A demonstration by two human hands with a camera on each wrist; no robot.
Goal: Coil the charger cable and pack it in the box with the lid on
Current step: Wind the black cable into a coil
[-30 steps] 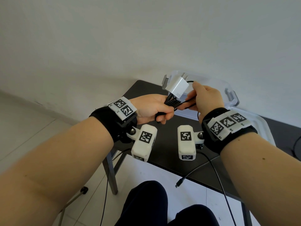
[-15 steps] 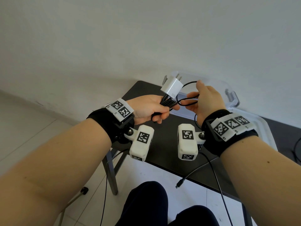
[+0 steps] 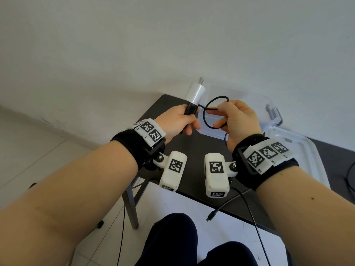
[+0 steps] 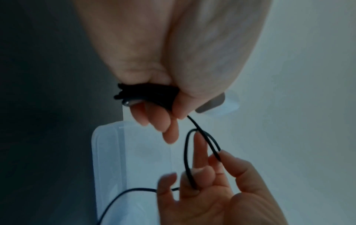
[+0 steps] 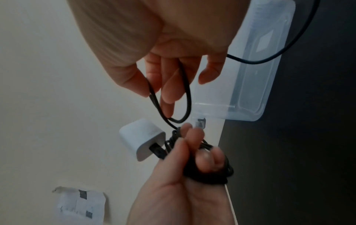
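My left hand (image 3: 180, 120) grips a bundle of coiled black cable (image 5: 210, 172) with the white charger plug (image 3: 196, 93) sticking up out of the fist. My right hand (image 3: 236, 120) pinches a loose loop of the same cable (image 3: 213, 112) just right of the bundle, held above the table. The loop runs between thumb and fingers in the right wrist view (image 5: 169, 97). The cable's free end with its small connector (image 3: 211, 216) hangs off the table's front edge. The clear plastic box (image 3: 269, 104) stands behind the hands, its lid (image 3: 307, 150) lying to the right.
The small dark table (image 3: 192, 150) stands against a white wall, with its metal legs (image 3: 132, 204) over a tiled floor. My knees (image 3: 172, 242) are below the front edge. Another black cord (image 3: 349, 175) lies at the far right.
The left hand has turned the bundle so that the plug points up and away. The right hand has drawn a loop of cable out to the right of it.
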